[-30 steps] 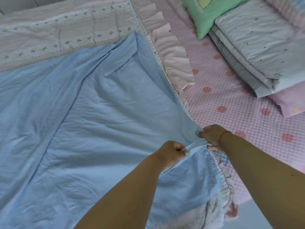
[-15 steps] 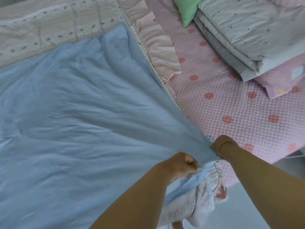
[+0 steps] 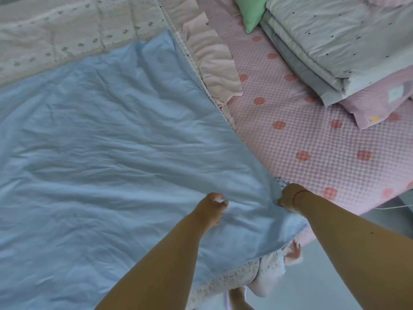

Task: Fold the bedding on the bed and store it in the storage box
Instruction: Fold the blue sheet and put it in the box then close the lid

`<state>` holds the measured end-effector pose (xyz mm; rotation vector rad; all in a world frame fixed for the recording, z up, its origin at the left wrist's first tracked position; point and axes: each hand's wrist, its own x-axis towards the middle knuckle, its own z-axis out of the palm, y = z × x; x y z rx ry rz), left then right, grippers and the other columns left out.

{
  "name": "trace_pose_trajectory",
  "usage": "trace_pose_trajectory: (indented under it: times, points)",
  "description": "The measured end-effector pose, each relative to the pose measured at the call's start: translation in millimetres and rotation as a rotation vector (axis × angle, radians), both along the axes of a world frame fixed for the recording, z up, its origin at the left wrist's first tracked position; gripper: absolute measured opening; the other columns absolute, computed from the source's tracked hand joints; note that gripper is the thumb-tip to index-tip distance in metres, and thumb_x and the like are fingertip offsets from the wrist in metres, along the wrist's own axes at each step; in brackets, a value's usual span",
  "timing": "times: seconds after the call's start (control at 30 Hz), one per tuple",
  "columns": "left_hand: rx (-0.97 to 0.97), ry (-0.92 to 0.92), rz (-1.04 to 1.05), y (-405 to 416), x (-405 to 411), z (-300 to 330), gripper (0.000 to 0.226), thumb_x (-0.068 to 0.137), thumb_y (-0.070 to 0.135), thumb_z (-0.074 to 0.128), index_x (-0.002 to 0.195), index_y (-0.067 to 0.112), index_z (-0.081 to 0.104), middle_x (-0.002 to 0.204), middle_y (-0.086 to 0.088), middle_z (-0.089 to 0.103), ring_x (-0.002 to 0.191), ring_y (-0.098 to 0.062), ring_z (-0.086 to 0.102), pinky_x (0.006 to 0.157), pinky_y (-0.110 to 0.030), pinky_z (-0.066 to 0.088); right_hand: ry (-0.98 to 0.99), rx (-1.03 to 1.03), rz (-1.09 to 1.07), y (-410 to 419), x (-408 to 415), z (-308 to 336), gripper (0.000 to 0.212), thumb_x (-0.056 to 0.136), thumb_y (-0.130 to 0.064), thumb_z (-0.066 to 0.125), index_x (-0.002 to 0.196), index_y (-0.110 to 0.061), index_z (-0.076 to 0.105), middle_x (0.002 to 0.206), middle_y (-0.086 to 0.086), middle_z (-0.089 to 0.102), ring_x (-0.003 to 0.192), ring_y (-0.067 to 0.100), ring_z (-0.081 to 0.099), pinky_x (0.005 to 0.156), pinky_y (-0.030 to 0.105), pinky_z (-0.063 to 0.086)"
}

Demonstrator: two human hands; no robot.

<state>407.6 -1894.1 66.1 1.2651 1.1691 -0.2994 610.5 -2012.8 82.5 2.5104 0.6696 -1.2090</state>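
A wrinkled light-blue cotton sheet lies spread over the left and centre of the frame on the pink dotted quilted mattress cover. The left hand pinches its near edge at lower centre; the right hand grips the corner beside it. Folded grey-white quilts are stacked at upper right.

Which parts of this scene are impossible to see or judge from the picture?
Head view only:
- Right hand fingers: hidden under the blue sheet.
- Blue sheet's left and lower parts: cut off by the picture's edges.
- Folded grey quilt: cut off at top right.
- Storage box: not in view.
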Motion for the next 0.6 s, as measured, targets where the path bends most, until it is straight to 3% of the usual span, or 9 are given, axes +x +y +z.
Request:
trace_pose_trajectory:
  times: [0.07,0.1,0.13,0.17,0.23,0.37,0.5,0.6]
  points:
    - [0.042,0.047,0.007,4.7,-14.8,-4.3,0.048,0.094,0.029,0.058,0.139,0.026,0.042,0.122,-0.012,0.055,0.096,-0.025,0.061,0.073,-0.031,0.051,-0.067,-0.074,-0.005,-4.0,-2.5,5.8,0.014,0.091,-0.020,0.052,0.087,-0.008,0.058,0.085,0.003,0.057,0.084,0.019,0.050,0.071,0.024,0.040]
    - [0.068,0.075,-0.003,6.9,-21.7,-7.1,0.055,0.090,0.033,0.060,0.141,0.031,0.038,0.128,-0.015,0.054,0.106,-0.031,0.061,0.079,-0.035,0.053,-0.073,-0.102,-0.040,-5.8,-3.8,8.2,0.018,0.094,-0.019,0.049,0.082,-0.007,0.056,0.081,0.003,0.054,0.087,0.019,0.050,0.075,0.024,0.040]
    - [0.091,0.101,-0.004,10.3,-29.8,-10.2,0.063,0.086,0.036,0.062,0.143,0.035,0.034,0.132,-0.017,0.052,0.112,-0.035,0.059,0.085,-0.039,0.055,-0.055,-0.099,-0.100,-5.2,-6.4,9.1,0.024,0.097,-0.022,0.045,0.087,-0.005,0.059,0.085,0.005,0.056,0.092,0.020,0.051,0.081,0.027,0.041]
    - [0.116,0.123,0.006,14.2,-38.3,-13.8,0.069,0.082,0.039,0.062,0.144,0.039,0.031,0.134,-0.017,0.049,0.112,-0.036,0.059,0.088,-0.043,0.055,-0.029,-0.062,-0.172,-3.6,-9.6,8.4,0.032,0.099,-0.028,0.041,0.105,-0.003,0.060,0.101,0.009,0.059,0.102,0.022,0.052,0.092,0.032,0.040]
    - [0.182,0.146,0.032,20.0,-53.7,-12.1,0.076,0.081,0.038,0.063,0.148,0.042,0.025,0.137,-0.014,0.044,0.109,-0.033,0.059,0.087,-0.044,0.056,-0.101,0.010,-0.250,6.2,-20.6,7.0,0.046,0.100,-0.036,0.038,0.137,-0.010,0.044,0.134,0.012,0.050,0.124,0.028,0.046,0.104,0.041,0.033]
    - [0.275,0.144,0.015,27.0,-78.9,-5.7,0.079,0.087,0.028,0.064,0.152,0.035,0.020,0.145,-0.015,0.036,0.123,-0.030,0.050,0.097,-0.041,0.049,-0.257,0.085,-0.012,40.8,-49.2,6.8,0.051,0.090,-0.027,0.057,0.133,-0.011,0.036,0.132,0.011,0.047,0.124,0.030,0.043,0.098,0.045,0.039]
    - [0.290,0.120,-0.017,29.0,-101.5,-8.7,0.079,0.088,0.026,0.065,0.153,0.030,0.019,0.153,-0.012,0.029,0.137,-0.028,0.037,0.109,-0.043,0.039,-0.124,0.268,0.075,75.1,-82.8,1.9,0.054,0.087,-0.031,0.063,0.129,-0.011,0.037,0.125,0.013,0.048,0.117,0.032,0.049,0.095,0.042,0.046]
    - [0.462,0.221,-0.152,28.9,-116.4,-7.5,0.075,0.091,0.031,0.059,0.153,0.031,0.017,0.158,-0.007,0.016,0.143,-0.028,0.023,0.114,-0.038,0.030,0.034,0.347,0.221,91.1,-112.8,-5.2,0.061,0.087,-0.033,0.062,0.140,-0.018,0.034,0.138,0.011,0.040,0.127,0.029,0.043,0.103,0.038,0.041]
